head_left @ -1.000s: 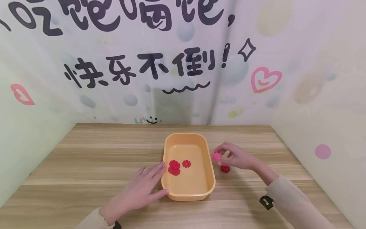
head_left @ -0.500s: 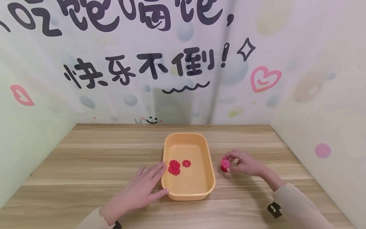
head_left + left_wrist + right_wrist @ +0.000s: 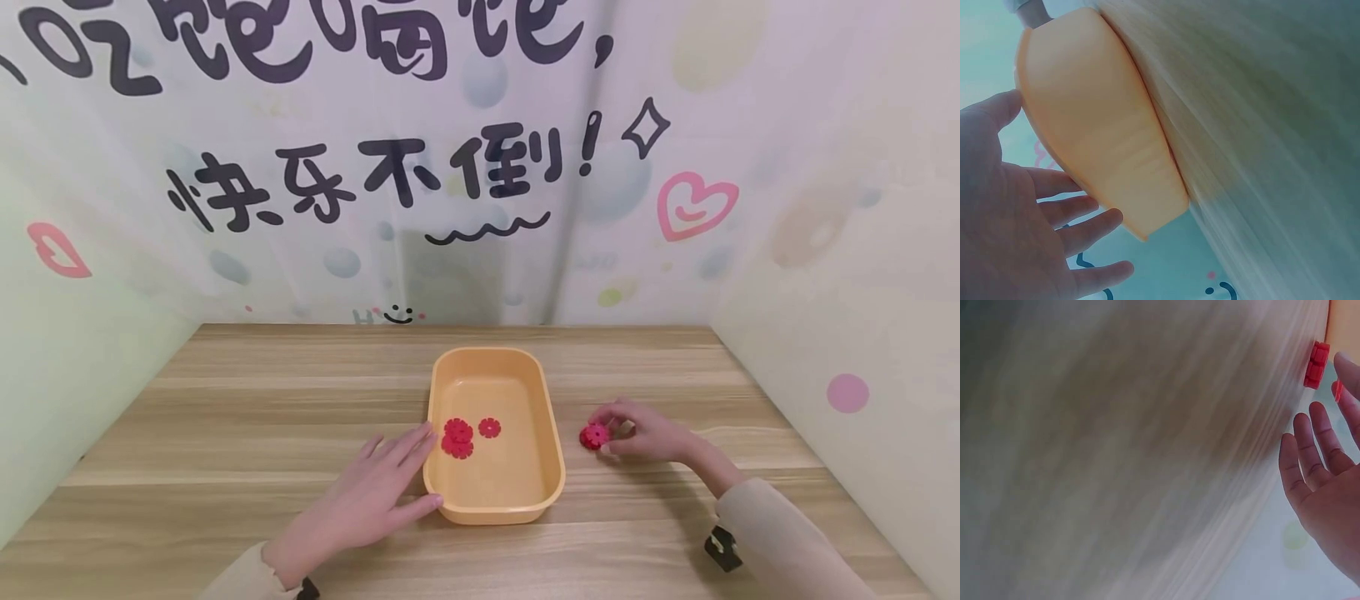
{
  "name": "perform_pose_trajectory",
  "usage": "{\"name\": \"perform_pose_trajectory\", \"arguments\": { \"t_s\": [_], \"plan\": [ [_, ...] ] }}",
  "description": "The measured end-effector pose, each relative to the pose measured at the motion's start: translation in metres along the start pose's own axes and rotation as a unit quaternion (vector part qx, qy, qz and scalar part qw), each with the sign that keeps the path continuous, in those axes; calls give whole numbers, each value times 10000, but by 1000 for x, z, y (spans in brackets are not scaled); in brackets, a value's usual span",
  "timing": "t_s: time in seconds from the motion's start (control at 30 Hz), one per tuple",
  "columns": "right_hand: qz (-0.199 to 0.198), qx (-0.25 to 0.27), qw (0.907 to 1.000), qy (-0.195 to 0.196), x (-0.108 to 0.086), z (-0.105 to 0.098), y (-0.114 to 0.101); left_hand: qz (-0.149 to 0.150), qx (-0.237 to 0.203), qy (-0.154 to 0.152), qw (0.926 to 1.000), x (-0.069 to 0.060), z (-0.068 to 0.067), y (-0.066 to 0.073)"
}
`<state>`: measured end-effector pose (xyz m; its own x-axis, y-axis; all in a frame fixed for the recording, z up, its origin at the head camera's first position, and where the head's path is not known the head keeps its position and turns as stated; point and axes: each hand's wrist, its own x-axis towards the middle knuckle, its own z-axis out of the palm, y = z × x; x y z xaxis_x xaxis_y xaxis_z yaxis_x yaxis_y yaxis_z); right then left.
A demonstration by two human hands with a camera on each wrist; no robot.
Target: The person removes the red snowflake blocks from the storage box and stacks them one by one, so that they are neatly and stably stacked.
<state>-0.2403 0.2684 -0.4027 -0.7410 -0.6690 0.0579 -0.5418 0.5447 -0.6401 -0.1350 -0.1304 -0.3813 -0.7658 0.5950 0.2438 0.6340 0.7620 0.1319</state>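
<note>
- From afar I'm viewing the R hand [image 3: 649, 432] pinching a pink disc [image 3: 597, 436] btwn thumb & fingertips, just R of the tray [image 3: 517, 479].
- Red piece [image 3: 1317, 365] is lying on the table [image 3: 300, 400], just beside the pink disc; I'm not making out if they're touching.
- R hand is sitting nearer the red piece, which is lying to its L.
- L hand [image 3: 367, 500] is resting w/ fingers extended, touching the tray's L rim.
- Tray's long axis is running near-far, red discs [image 3: 457, 433] lying inside.

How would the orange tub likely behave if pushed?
The orange tub would probably slide rather than tip, resting broad and flat on the table. Its walls seem stiff, unbent beside the left hand; a thin rim suggests lightness.
</note>
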Motion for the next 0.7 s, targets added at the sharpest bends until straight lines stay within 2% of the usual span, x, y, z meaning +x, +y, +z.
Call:
{"name": "perform_pose_trajectory", "arguments": {
  "t_s": [0.7],
  "plan": [
    [158,-153,9998,-24,3,4,-1,-43,52,-67,10000,0,-1,0]
  ]
}}
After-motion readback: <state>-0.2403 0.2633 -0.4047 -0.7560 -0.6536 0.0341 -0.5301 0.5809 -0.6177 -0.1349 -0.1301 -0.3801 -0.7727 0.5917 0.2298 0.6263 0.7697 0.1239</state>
